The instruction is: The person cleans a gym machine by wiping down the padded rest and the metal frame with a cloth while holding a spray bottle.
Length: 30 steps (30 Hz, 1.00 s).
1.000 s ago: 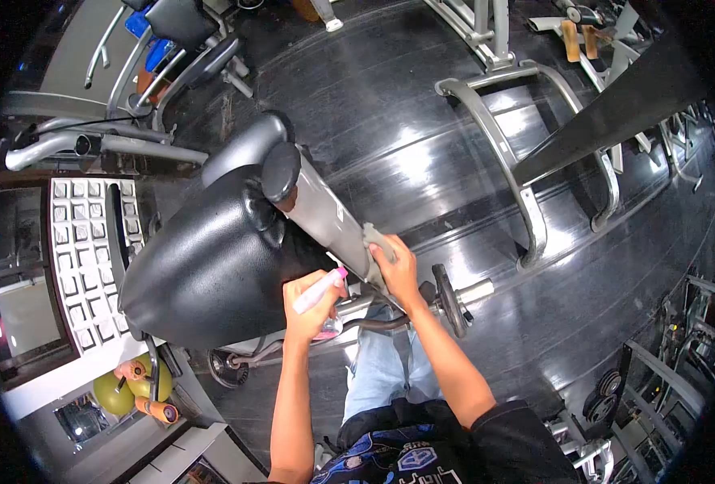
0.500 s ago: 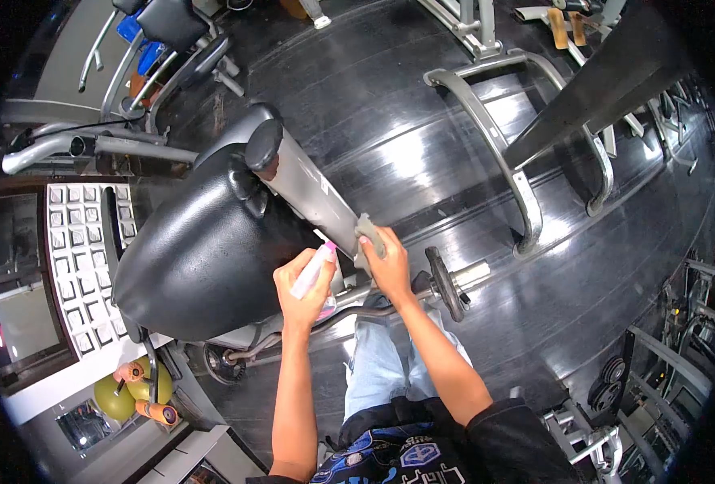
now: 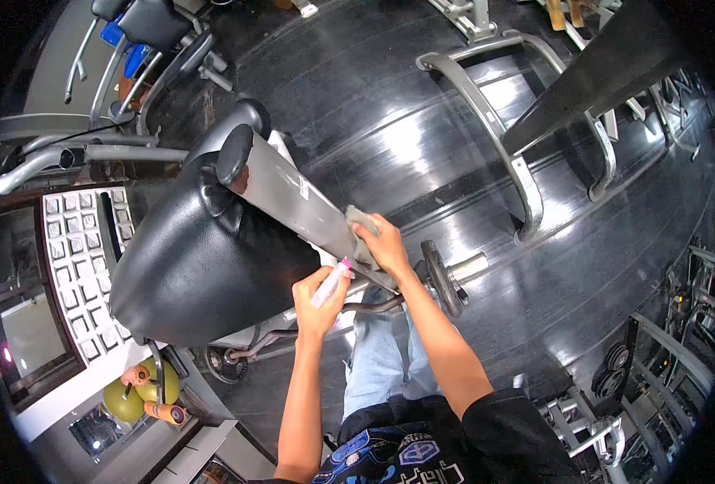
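My left hand (image 3: 317, 302) is wrapped round a clear spray bottle (image 3: 331, 284) with a pink nozzle, just right of the black padded seat (image 3: 204, 266). A grey-green cloth (image 3: 362, 230) is in my right hand (image 3: 386, 246), pressed against the lower end of a grey metal beam (image 3: 297, 198). The beam slants up to the left and ends in a black cap (image 3: 235, 153). Below both hands runs a curved bar (image 3: 374, 306), partly hidden by my left hand, with a weight plate (image 3: 441, 278) at its right end.
A silver machine frame (image 3: 495, 129) stands on the dark floor at the upper right. Green balls (image 3: 123, 401) and foam rollers lie at the lower left. Other gym machines line the upper left and lower right. My legs in light jeans are below the bar.
The view has shifted, and the seat and beam appear further left. My right hand still has the cloth on the beam's lower part. The bottle in my left hand has tilted slightly more to the right.
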### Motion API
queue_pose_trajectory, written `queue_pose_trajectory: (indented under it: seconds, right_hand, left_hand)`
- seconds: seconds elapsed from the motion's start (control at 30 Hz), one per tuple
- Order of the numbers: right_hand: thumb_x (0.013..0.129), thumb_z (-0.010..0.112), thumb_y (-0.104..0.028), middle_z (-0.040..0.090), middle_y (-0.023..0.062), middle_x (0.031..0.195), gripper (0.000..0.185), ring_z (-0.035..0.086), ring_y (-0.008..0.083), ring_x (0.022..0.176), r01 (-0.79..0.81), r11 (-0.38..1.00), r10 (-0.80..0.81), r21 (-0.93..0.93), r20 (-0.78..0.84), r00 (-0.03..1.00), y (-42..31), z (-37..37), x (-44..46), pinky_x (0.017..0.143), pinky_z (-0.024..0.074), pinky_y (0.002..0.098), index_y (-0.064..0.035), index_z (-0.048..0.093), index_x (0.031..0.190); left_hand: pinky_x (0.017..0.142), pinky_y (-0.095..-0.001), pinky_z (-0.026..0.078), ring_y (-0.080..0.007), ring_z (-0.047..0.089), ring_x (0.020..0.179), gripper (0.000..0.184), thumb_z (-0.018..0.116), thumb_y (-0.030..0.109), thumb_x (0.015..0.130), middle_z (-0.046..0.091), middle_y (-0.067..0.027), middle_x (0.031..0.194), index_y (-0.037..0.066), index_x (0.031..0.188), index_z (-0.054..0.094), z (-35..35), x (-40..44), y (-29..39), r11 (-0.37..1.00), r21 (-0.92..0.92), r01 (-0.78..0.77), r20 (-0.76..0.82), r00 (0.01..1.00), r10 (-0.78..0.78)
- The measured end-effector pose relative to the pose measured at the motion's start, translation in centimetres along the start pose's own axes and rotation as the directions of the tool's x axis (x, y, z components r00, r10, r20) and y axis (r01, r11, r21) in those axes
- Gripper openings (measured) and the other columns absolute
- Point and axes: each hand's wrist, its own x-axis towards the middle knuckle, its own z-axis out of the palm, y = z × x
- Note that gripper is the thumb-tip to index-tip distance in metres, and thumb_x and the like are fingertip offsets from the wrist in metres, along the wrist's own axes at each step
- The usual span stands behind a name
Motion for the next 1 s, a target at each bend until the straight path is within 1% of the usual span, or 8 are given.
queue_pose_trajectory:
  seconds: [0.23, 0.3, 0.43, 0.53, 0.7, 0.83, 0.93, 1.0]
  right_hand:
    - [0.090, 0.066, -0.030, 0.068, 0.0165, 0.107, 0.036, 0.066, 0.0344, 0.100, -0.028, 0.999, 0.028, -0.019, 0.033, 0.999, 7.1, -0.3, -1.3, 0.084, 0.0491, 0.0370, -0.0005, 0.067, 0.111]
    - [0.090, 0.065, -0.033, 0.068, 0.0164, 0.107, 0.037, 0.066, 0.0347, 0.099, -0.285, 0.878, 0.268, -0.384, -0.099, 0.958, 11.2, -0.3, -1.9, 0.085, 0.0493, 0.0380, -0.0017, 0.068, 0.110]
    - [0.090, 0.064, -0.034, 0.068, 0.0169, 0.105, 0.039, 0.065, 0.0351, 0.100, -0.328, 0.817, 0.298, -0.473, -0.140, 0.944, 11.3, -0.2, -1.5, 0.086, 0.0487, 0.0395, -0.0008, 0.068, 0.110]
    - [0.090, 0.063, -0.024, 0.066, 0.0183, 0.107, 0.034, 0.063, 0.0362, 0.102, -0.115, 0.989, 0.113, -0.095, -0.032, 0.993, 4.7, -0.2, -1.3, 0.086, 0.0481, 0.0385, 0.0039, 0.065, 0.110]
    - [0.090, 0.059, -0.015, 0.063, 0.0196, 0.107, 0.026, 0.062, 0.0381, 0.099, 0.099, 0.990, -0.111, -0.095, -0.128, 0.985, 5.6, 0.3, -5.8, 0.086, 0.0478, 0.0401, 0.0045, 0.063, 0.108]
    - [0.093, 0.054, -0.019, 0.061, 0.0234, 0.114, 0.033, 0.059, 0.0415, 0.106, -0.129, 0.949, 0.084, -0.286, -0.167, 0.982, 14.4, 0.4, -7.3, 0.092, 0.0460, 0.0441, 0.0043, 0.061, 0.114]
    - [0.092, 0.053, -0.034, 0.057, 0.0268, 0.126, 0.049, 0.055, 0.0400, 0.118, -0.443, 0.799, 0.434, -0.406, -0.121, 0.893, 16.8, -0.7, -5.1, 0.100, 0.0440, 0.0447, 0.0047, 0.059, 0.122]
    - [0.092, 0.054, -0.030, 0.059, 0.0262, 0.122, 0.046, 0.057, 0.0400, 0.115, -0.344, 0.866, 0.333, -0.363, -0.093, 0.938, 15.5, -0.7, -3.1, 0.098, 0.0446, 0.0443, 0.0052, 0.060, 0.120]
  left_hand:
    - [0.046, -0.0240, 0.041, -0.0066, 0.055, 0.047, 0.025, 0.065, 0.021, 0.090, 0.058, -0.0007, 0.057, 0.002, 0.074, 0.066, -0.9, 0.1, -0.2, 0.997, -0.066, 0.050, 0.077, 0.996, -0.045]
    - [0.046, -0.0244, 0.041, -0.0072, 0.055, 0.047, 0.024, 0.065, 0.021, 0.090, 0.058, -0.0008, 0.057, 0.002, 0.075, 0.066, -1.3, 0.4, -0.3, 0.998, -0.019, 0.062, 0.148, 0.987, -0.059]
    - [0.051, -0.0310, 0.042, -0.0165, 0.052, 0.049, 0.029, 0.067, 0.027, 0.088, 0.054, -0.0086, 0.058, 0.003, 0.073, 0.063, -1.5, 0.3, -0.6, 0.994, -0.001, 0.109, 0.173, 0.979, -0.107]
    - [0.047, -0.0243, 0.041, -0.0074, 0.056, 0.048, 0.023, 0.063, 0.020, 0.091, 0.058, -0.0009, 0.058, 0.003, 0.075, 0.066, -1.4, 0.2, -0.8, 0.999, -0.004, 0.045, 0.170, 0.985, -0.044]
    - [0.048, -0.0246, 0.041, -0.0072, 0.055, 0.049, 0.026, 0.063, 0.022, 0.092, 0.058, -0.0015, 0.058, 0.003, 0.075, 0.066, -1.5, 0.0, -0.9, 0.998, -0.004, 0.062, 0.181, 0.982, -0.061]
    - [0.047, -0.0249, 0.041, -0.0070, 0.055, 0.050, 0.026, 0.064, 0.023, 0.092, 0.057, -0.0013, 0.058, 0.003, 0.075, 0.066, -1.6, 0.1, -0.3, 0.999, -0.023, 0.040, 0.182, 0.983, -0.035]
    - [0.048, -0.0245, 0.041, -0.0069, 0.054, 0.050, 0.026, 0.064, 0.023, 0.092, 0.056, -0.0011, 0.058, 0.003, 0.075, 0.066, -1.7, 0.1, -0.2, 0.998, -0.026, 0.050, 0.183, 0.982, -0.044]
    - [0.048, -0.0243, 0.040, -0.0070, 0.054, 0.050, 0.026, 0.064, 0.022, 0.092, 0.057, -0.0013, 0.058, 0.003, 0.075, 0.066, -1.8, 0.1, -0.2, 0.998, -0.049, 0.050, 0.196, 0.980, -0.040]
